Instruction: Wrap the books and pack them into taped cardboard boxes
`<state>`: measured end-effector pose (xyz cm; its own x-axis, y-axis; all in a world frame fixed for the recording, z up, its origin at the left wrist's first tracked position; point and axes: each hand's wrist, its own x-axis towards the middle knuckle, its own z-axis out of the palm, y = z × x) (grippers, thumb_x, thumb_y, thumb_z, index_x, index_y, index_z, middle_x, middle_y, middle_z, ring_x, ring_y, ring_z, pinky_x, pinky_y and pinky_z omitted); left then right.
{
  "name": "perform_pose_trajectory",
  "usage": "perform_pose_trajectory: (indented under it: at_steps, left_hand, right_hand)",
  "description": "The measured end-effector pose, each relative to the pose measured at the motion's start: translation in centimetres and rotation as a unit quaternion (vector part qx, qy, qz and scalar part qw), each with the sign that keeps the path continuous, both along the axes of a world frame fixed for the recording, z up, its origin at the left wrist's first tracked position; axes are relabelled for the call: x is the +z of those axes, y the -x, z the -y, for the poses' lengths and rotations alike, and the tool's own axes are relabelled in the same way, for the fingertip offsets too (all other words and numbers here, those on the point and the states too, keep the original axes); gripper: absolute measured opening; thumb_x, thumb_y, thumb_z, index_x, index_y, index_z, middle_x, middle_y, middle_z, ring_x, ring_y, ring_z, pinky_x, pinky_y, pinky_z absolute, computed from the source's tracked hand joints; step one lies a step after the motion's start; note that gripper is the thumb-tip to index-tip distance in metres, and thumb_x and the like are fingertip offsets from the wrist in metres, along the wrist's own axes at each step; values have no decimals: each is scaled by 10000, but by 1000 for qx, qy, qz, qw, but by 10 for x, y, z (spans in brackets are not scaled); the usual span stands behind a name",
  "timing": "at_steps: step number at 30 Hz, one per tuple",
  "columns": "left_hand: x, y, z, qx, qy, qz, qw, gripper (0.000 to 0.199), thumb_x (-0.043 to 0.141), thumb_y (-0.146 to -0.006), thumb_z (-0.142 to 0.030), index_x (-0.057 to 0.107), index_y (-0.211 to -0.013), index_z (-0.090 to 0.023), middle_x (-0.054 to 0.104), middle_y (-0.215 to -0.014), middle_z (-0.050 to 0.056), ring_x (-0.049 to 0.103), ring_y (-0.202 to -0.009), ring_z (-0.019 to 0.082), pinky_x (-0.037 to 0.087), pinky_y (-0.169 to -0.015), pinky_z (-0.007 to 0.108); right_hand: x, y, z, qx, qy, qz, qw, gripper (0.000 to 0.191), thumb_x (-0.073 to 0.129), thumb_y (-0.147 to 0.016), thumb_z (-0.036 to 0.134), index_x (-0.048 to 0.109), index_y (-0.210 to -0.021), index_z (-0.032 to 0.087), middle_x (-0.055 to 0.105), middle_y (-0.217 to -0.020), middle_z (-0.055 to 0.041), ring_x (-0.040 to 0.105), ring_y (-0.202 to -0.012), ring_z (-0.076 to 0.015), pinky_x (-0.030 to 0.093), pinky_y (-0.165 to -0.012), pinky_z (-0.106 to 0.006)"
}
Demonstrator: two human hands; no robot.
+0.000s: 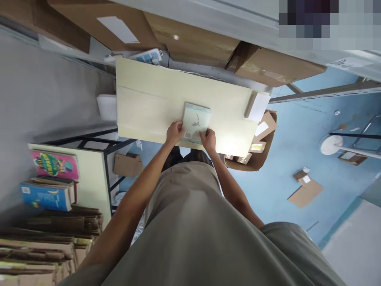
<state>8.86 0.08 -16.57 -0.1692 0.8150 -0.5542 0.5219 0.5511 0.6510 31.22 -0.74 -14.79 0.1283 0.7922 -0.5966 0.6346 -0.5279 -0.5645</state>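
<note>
A pale green book (196,117) lies flat on the cream tabletop (151,103), close to its near edge. Its upward-facing cover carries a small dark plant-like drawing and a barcode near the lower left corner. My left hand (174,133) grips the lower left edge of the book, fingers curled in. At the lower right corner, my right hand (208,141) is closed on the book with the thumb over the cover. The undersides of the fingers are hidden.
A white stack or box (257,106) sits at the table's right end. Beside it on the floor stands an open carton (264,157) holding smaller boxes. Cardboard boxes (196,37) line the shelf behind. At left, a side table holds books (44,194) near stacked flattened cardboard (38,246).
</note>
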Motion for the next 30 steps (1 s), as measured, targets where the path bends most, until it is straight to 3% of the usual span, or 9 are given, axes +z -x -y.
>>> perform_pose_trajectory:
  at_steps: [6,11,14,17,19,21,23,26,30]
  left_hand:
    - [-1,-10,3,-20,14,70,997,296,686,-891,-242,745,-1176,-192,794,-1236,124,780,-1032,253,626,-1017,454]
    - [-9,-21,-4,-55,26,127,990,285,704,-874,-272,743,-1145,-193,792,-1200,119,784,-1022,259,652,-950,440]
    - [-4,-13,-15,-106,42,131,985,255,709,-880,-267,748,-1122,-196,803,-1121,106,788,-1012,280,643,-950,440]
    - [10,2,-25,-142,26,82,986,299,798,-841,-279,752,-1125,-199,807,-1052,103,789,-995,300,612,-996,445]
    - [22,13,-29,-106,-1,86,991,320,785,-890,-349,730,-1170,-204,802,-1072,105,790,-943,275,620,-957,423]
    - [33,26,-29,-59,-22,157,986,335,680,-987,-465,695,-1202,-208,795,-1113,105,789,-904,235,639,-875,383]
    - [38,42,-28,-33,-31,217,975,388,635,-1005,-552,674,-1188,-212,788,-1152,104,789,-923,219,645,-824,347]
    - [34,72,-27,-11,-29,206,978,395,735,-917,-536,677,-1121,-204,787,-1175,112,784,-1001,234,640,-842,333]
    - [16,110,-33,-35,2,152,988,273,674,-934,-421,709,-1091,-201,799,-1176,120,768,-1092,250,620,-909,344]
  right_hand:
    - [-3,-18,-15,-88,-2,-53,995,298,696,-899,487,632,-969,204,749,-999,-122,707,-939,-270,577,-812,-385]
    - [20,-37,-11,-101,-35,-50,993,305,738,-852,452,530,-949,251,731,-1011,-79,693,-894,-235,563,-773,-355]
    - [45,-12,-3,-94,-52,-11,994,328,730,-866,477,495,-950,265,712,-980,-57,676,-863,-238,547,-781,-368]
    - [68,35,3,-78,-71,43,993,284,690,-906,453,487,-978,267,699,-1030,-60,668,-878,-247,534,-814,-385]
    - [80,69,6,-66,-76,73,992,246,664,-935,428,495,-1013,266,690,-1096,-77,675,-914,-258,531,-816,-389]
    - [87,101,8,-51,-76,87,992,228,646,-967,425,513,-1057,263,681,-1161,-96,686,-942,-266,536,-803,-387]
    - [89,124,10,-20,-81,65,994,221,634,-999,432,539,-1102,261,678,-1219,-101,703,-944,-255,552,-808,-383]
    - [84,141,11,25,-93,-23,995,195,637,-1027,420,595,-1125,256,694,-1246,-86,732,-948,-221,585,-859,-367]
    - [64,141,6,-41,-51,-9,998,199,688,-1004,366,643,-1131,220,717,-1259,-122,753,-1023,-232,597,-942,-380]
